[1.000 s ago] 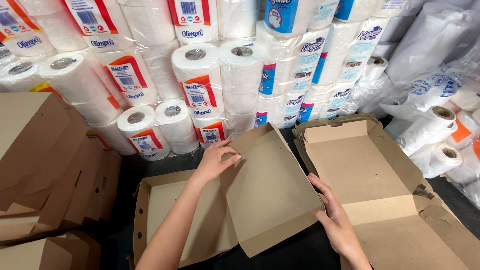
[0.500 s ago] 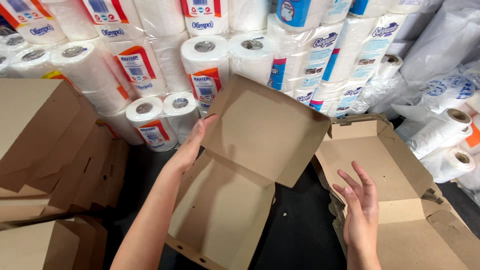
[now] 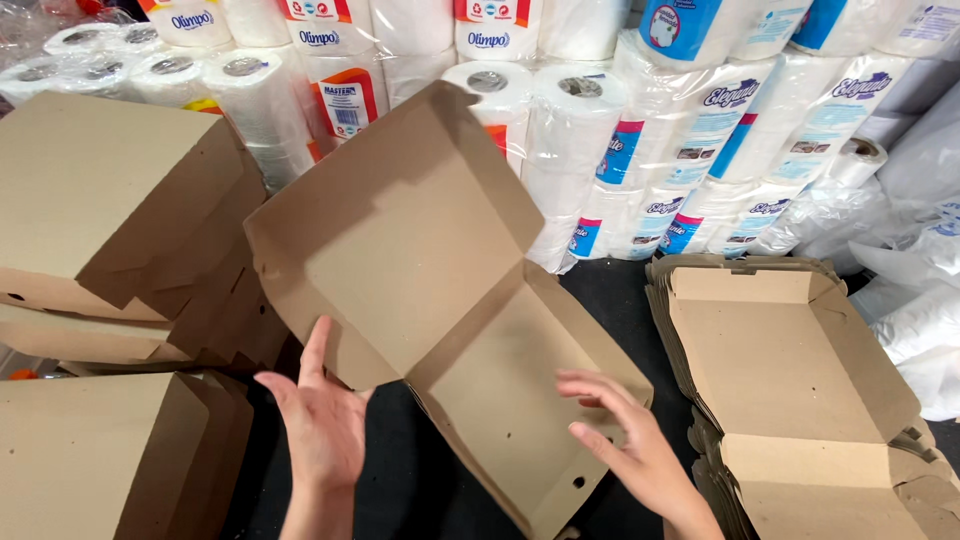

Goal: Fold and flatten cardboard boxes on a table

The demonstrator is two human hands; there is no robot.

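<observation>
Between two open hands, the left hand [image 3: 325,425] under the lid and the right hand [image 3: 630,450] on the base, the brown cardboard box [image 3: 440,300] hangs half-folded; pressing evenly along the crease should help

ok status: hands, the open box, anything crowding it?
Left hand open, at the cardboard box lid edge. Right hand open over its tray. Flat box stack right, folded boxes left.
</observation>
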